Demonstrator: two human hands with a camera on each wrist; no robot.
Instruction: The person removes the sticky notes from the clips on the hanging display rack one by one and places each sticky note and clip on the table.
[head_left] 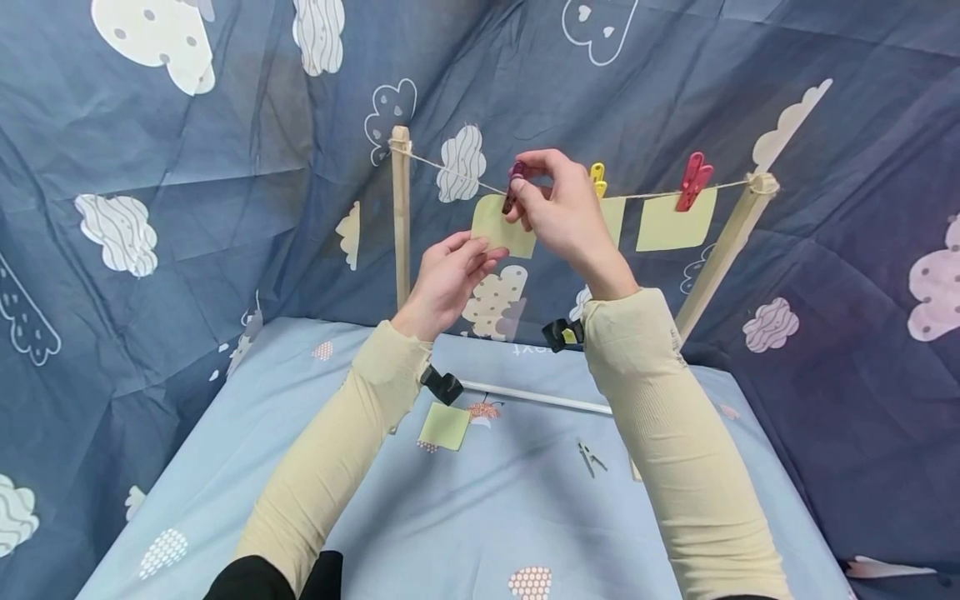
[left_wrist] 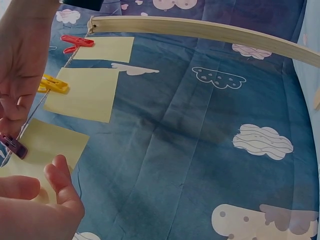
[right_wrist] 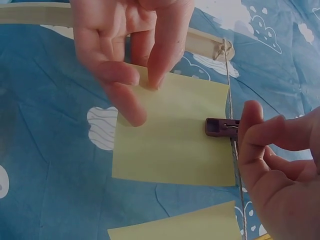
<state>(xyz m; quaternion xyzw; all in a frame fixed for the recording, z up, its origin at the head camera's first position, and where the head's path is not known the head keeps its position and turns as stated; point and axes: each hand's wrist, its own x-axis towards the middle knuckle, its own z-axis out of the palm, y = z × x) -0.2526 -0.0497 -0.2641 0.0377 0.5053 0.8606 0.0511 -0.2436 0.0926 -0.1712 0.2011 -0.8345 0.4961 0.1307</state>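
A dark purple clothespin (right_wrist: 222,127) sits over the string and the top edge of a yellow sticky note (right_wrist: 175,135). My right hand (head_left: 558,200) pinches the clothespin's handle end between thumb and fingers. The left hand (head_left: 452,279) holds the same note by its lower left part, thumb and fingers at the paper. Farther right along the string (head_left: 442,169), a yellow clothespin (left_wrist: 54,84) grips a second note (left_wrist: 85,95), and a red clothespin (head_left: 694,182) grips a third note (head_left: 675,223) near the right post.
Two wooden posts (head_left: 402,217) hold the string up, with a white rod (head_left: 536,398) low between them. On the light blue sheet (head_left: 450,533) lie another yellow note (head_left: 445,426) and a pale grey-green clothespin (head_left: 591,457). Dark blue cloud-print cloth (head_left: 225,208) hangs behind and at the sides.
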